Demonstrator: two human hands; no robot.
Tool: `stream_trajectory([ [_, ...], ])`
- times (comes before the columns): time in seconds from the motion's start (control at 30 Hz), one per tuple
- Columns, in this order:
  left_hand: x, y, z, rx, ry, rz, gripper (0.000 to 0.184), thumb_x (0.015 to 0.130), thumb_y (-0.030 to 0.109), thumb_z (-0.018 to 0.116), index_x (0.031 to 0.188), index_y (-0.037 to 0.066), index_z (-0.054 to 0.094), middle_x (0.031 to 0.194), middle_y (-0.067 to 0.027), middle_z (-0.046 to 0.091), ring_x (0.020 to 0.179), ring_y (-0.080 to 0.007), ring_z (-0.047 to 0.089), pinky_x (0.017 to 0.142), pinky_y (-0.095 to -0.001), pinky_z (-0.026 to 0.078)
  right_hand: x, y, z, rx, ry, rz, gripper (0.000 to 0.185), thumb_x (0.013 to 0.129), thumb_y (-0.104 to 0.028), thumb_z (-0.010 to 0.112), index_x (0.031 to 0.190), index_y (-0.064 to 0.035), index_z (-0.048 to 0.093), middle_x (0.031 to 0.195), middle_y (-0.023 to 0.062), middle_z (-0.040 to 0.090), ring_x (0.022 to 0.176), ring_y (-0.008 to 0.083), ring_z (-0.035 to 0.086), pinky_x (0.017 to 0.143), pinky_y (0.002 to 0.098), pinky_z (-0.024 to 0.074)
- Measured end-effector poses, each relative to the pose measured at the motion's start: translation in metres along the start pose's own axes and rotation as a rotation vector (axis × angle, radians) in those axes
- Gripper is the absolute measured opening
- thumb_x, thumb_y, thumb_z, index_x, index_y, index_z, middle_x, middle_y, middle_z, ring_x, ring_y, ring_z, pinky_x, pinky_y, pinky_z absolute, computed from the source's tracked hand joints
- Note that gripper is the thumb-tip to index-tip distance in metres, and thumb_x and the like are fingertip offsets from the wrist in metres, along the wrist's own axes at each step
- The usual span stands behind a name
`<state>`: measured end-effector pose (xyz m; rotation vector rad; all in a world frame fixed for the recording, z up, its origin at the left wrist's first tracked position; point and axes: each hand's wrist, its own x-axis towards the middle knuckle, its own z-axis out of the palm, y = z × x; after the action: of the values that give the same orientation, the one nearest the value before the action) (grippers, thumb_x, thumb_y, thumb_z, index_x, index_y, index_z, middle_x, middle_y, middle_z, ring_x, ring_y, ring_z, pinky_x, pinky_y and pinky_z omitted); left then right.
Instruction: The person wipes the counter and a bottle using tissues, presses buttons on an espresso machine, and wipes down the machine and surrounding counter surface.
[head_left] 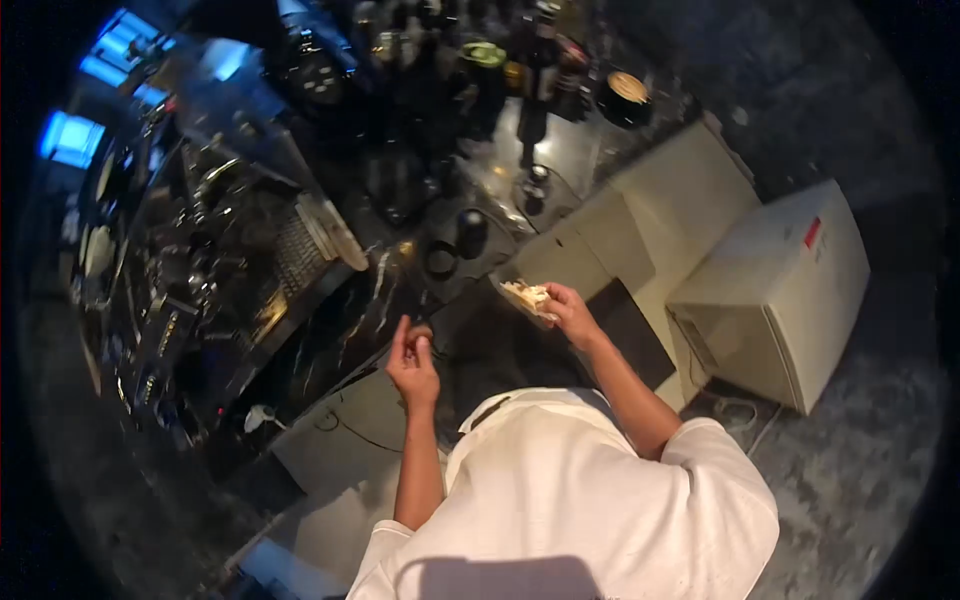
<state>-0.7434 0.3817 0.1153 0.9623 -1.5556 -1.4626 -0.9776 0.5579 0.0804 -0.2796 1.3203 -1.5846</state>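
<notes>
My right hand (570,318) grips the near end of a small clear tray (507,284) holding pale, cream-coloured pieces (527,294). The tray is tilted, and what the pieces are is too blurred to tell. To its left, my left hand (412,372) is raised, with fingers and thumb drawn toward each other. A small brownish shape (420,332) shows between the fingertips; I cannot make out what it is. Beyond the hands, a dark cup-like object (471,232) stands beside a dark ring-shaped item (440,260) on the counter.
A dark marbled counter (345,325) runs on the left, with a metal rack (300,250) and cluttered equipment. Bottles (540,60) and a black container with a tan top (628,88) stand at the back. A white boxy appliance (770,300) is on the right, cables beside it.
</notes>
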Motion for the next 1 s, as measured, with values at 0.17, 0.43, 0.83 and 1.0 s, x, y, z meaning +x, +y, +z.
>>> stream_trajectory([
  [0.17,-0.015,-0.005,-0.028,0.067,0.092,-0.049,0.032,0.095,0.002,0.058,0.126,-0.004,0.059,0.093,-0.0095,0.068,0.086,-0.016,0.064,0.082,-0.0259,0.052,0.06,-0.021,0.047,-0.142,-0.142,-0.088,0.027,0.083,-0.01,0.061,0.109,-0.0027,0.064,0.087,0.0028,0.064,0.072,0.0084,0.052,0.063,0.0197,0.0388],
  [0.43,-0.017,-0.019,-0.081,0.005,0.247,-0.136,0.027,0.095,0.002,0.059,0.121,-0.003,0.061,0.097,-0.0101,0.068,0.088,-0.0164,0.064,0.083,-0.0263,0.052,0.111,-0.048,0.106,-0.307,-0.139,-0.106,0.024,0.084,-0.011,0.063,0.106,-0.002,0.064,0.089,0.0025,0.065,0.073,0.0089,0.053,0.067,0.0195,0.0402],
  [0.83,0.087,0.003,-0.053,0.062,0.005,-0.001,0.021,0.094,0.004,0.059,0.113,-0.001,0.066,0.094,-0.0076,0.066,0.081,-0.0169,0.062,0.078,-0.0273,0.052,0.12,-0.096,0.049,-0.008,0.172,-0.101,0.026,0.085,-0.01,0.062,0.11,-0.0049,0.064,0.092,0.004,0.065,0.075,0.0093,0.055,0.061,0.021,0.0431],
  [1.0,0.109,0.033,-0.006,0.402,-0.196,0.32,0.022,0.092,0.0,0.056,0.111,0.0,0.067,0.094,-0.0078,0.064,0.081,-0.0183,0.061,0.077,-0.0276,0.051,0.123,-0.118,-0.022,0.221,0.316,-0.181,0.023,0.084,-0.012,0.063,0.107,-0.0088,0.063,0.091,0.0022,0.063,0.072,0.0099,0.055,0.059,0.0211,0.0412],
])
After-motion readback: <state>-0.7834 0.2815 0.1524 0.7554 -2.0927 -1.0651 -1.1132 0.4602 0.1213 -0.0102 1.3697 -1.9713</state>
